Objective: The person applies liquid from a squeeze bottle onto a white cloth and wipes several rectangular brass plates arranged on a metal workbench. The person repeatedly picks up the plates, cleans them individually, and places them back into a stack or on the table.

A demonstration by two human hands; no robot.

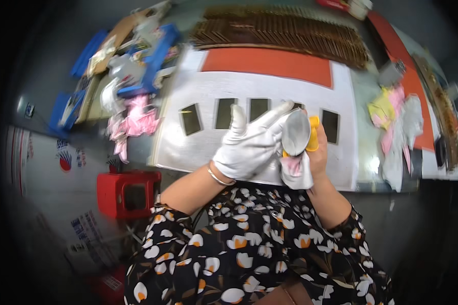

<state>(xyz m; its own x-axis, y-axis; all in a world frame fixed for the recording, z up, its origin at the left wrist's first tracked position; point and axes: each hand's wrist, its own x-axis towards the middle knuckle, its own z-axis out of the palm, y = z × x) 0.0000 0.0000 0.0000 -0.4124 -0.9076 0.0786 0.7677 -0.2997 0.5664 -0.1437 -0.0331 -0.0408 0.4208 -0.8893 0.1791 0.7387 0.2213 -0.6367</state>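
Over the white sheet (pixel 188 152), a grey oval piece (pixel 296 133) between two hands

Just beyond the wearer's body, at the near side of the surface (pixel 367 101), the grey oval piece is held up with its long axis running roughly away from the wearer, its broad face showing. The right hand (pixel 318 152), bare, is the nearer one: it sits along the right side of the oval and appears closed on it, though most of its fingers are hidden. Yellow coverings (pixel 314 133) show at the oval's right edge (finger covers, perhaps; blur leaves that unsure), and a white-and-pink cloth (pixel 296 175) hangs just below it.

From the left comes the left hand (pixel 249 145), in a white glove, open and gripping nothing that can be seen. Its thumb stands away from the palm, and its fingers slant toward the oval's upper left edge. Whether those fingertips touch the oval cannot be told.

Behind the hands, dark rectangular plates (pixel 226 113) lie spaced in a row on the sheet, one partly covered by the raised oval; the leftmost is tilted. Farther off lie an orange strip (pixel 267 66) and a long row of brown slats (pixel 280 38).
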